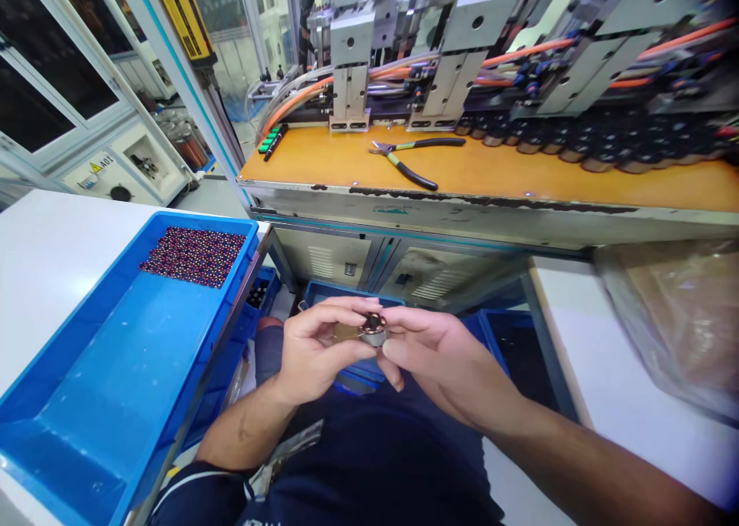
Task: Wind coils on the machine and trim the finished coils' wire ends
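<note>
A small round metal part with copper windings and a black centre [374,327] is held above my lap, between both hands. My left hand [323,345] pinches it from the left with thumb and fingers. From the right, my right hand [430,349] grips the same part, its thumb against the grey metal side. One finger of the right hand hangs below the part. Thin copper-coloured wire ends seem to stick out to the left of the part, near my left fingers.
At left, a blue tray [81,364] holds rows of small wound parts [193,256]. Pliers [407,162] and a marker [275,142] lie on the orange bench [323,164], below machine fixtures. Black cylindrical parts [600,156] stand at its right. A plastic bag [681,318] is at right.
</note>
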Tool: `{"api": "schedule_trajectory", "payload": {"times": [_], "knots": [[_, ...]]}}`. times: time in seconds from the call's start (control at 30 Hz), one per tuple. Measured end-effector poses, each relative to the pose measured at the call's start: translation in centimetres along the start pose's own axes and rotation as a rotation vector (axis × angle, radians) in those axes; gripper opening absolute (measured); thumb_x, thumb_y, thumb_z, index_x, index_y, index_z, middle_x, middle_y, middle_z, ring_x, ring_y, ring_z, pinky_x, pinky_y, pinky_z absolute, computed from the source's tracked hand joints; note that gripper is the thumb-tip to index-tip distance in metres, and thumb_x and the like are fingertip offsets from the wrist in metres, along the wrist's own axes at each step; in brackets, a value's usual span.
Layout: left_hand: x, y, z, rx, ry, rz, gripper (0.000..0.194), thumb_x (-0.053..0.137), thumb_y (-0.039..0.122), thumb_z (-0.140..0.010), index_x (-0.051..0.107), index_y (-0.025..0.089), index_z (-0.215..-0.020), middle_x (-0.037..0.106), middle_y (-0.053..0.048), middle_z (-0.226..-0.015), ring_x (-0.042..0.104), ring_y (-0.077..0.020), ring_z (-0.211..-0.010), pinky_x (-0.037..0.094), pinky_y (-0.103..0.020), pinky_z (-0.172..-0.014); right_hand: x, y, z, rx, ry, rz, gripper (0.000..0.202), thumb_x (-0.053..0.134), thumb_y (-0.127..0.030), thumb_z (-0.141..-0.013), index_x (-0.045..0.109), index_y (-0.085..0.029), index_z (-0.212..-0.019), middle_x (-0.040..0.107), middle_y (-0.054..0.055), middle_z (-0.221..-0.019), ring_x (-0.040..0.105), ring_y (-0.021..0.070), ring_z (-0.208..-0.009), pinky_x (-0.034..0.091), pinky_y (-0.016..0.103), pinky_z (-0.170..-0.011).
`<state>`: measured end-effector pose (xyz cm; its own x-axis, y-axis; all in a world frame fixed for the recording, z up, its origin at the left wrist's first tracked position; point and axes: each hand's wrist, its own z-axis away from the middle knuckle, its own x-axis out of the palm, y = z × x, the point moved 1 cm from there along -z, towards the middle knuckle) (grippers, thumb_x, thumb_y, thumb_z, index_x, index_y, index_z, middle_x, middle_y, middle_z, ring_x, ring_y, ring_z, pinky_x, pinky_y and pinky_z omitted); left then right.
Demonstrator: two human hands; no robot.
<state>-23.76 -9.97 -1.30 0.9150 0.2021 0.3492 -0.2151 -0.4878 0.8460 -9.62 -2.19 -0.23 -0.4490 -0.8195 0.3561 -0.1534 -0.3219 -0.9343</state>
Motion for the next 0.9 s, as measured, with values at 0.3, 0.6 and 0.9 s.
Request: {"api": "schedule_trajectory", "payload": {"times": [0.3,0.6,0.9], "knots": [[-1.4,-1.7,-0.9,-0.271,0.510,-0.114,0.022,0.074,0.036,-0.080,0.071,0.018,-0.091,0.076,-0.007,-0.098,0.072,-0.0175,-0.089,0.055,-0.030,-0.081,-0.8,-0.7,0.0,-0.943,0.505,1.112,0.031,0.068,-0.009,-0.079,0.065,-0.020,-0.108,0.068,0.004,-0.083,0.067,0.0152,-0.067,0.058,0.026,-0.061],[2.0,2.8,-0.2,0.150,-0.007,-0.699,0.043,0.084,0.021,-0.069,0.070,0.018,-0.110,0.078,-0.007,-0.093,0.072,-0.0170,-0.079,0.058,-0.026,-0.074,-2.4,-0.6,0.1,-1.289,0.293,1.497,0.020,0.068,-0.012,-0.082,0.064,-0.016,-0.101,0.070,0.008,-0.080,0.069,0.0201,-0.073,0.061,0.030,-0.064],[0.5,2.5,-1.0,0.215,-0.161,-0.726,0.038,0.078,0.018,-0.077,0.070,0.020,-0.113,0.077,-0.011,-0.101,0.070,-0.0220,-0.095,0.055,-0.038,-0.089,-1.7,-3.4,0.3,-0.477,0.101,0.660,0.026,0.065,-0.016,-0.087,0.063,-0.020,-0.113,0.061,0.003,-0.084,0.061,0.0119,-0.067,0.054,0.024,-0.058]]}}
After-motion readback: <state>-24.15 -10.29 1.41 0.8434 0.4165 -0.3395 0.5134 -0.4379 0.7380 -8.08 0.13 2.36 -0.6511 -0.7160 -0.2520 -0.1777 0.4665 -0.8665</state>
